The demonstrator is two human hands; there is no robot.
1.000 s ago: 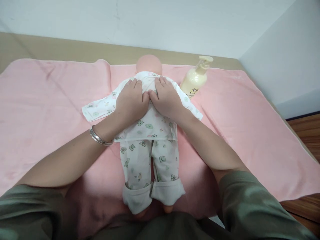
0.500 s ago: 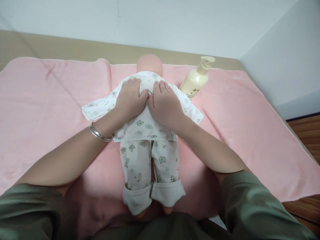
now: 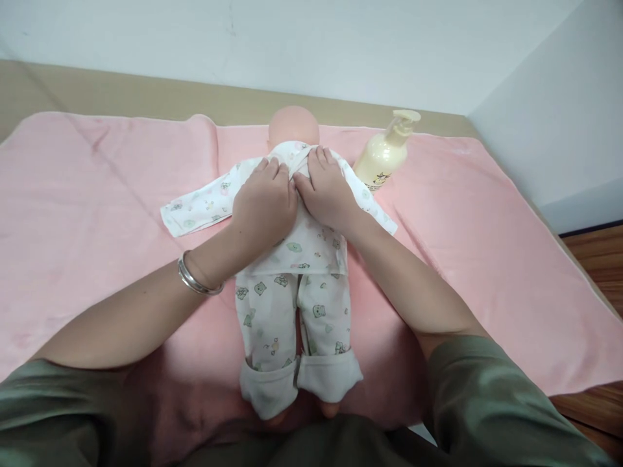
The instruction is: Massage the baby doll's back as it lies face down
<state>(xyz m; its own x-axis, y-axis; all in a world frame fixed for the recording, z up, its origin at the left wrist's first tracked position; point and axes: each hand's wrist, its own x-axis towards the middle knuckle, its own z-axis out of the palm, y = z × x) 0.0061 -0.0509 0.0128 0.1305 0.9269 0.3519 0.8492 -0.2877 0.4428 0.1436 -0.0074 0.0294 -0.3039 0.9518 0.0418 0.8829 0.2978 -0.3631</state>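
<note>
A baby doll (image 3: 294, 126) lies face down, its bald head away from me. It wears a white printed top (image 3: 311, 250) and matching trousers (image 3: 272, 318) with turned-up cuffs. Flat on the left of the doll's upper back rests my left hand (image 3: 267, 200), a silver bangle on its wrist. My right hand (image 3: 329, 188) lies on the right side of the upper back, thumb stretched toward the left hand. Both hands are open and touch the cloth, which wrinkles between them. Part of the doll's back is hidden under them.
A pink blanket (image 3: 97, 214) covers the table and lies under the doll. Right of the doll's shoulder stands a cream pump bottle (image 3: 384, 155). The beige table edge (image 3: 146, 94) runs along a white wall (image 3: 311, 45). Wooden flooring (image 3: 591, 259) shows at the right.
My left hand has slid slightly right and toward me, its thumb now tucked out of sight. The right hand has shifted a little up and right. The cloth between them has creased.
</note>
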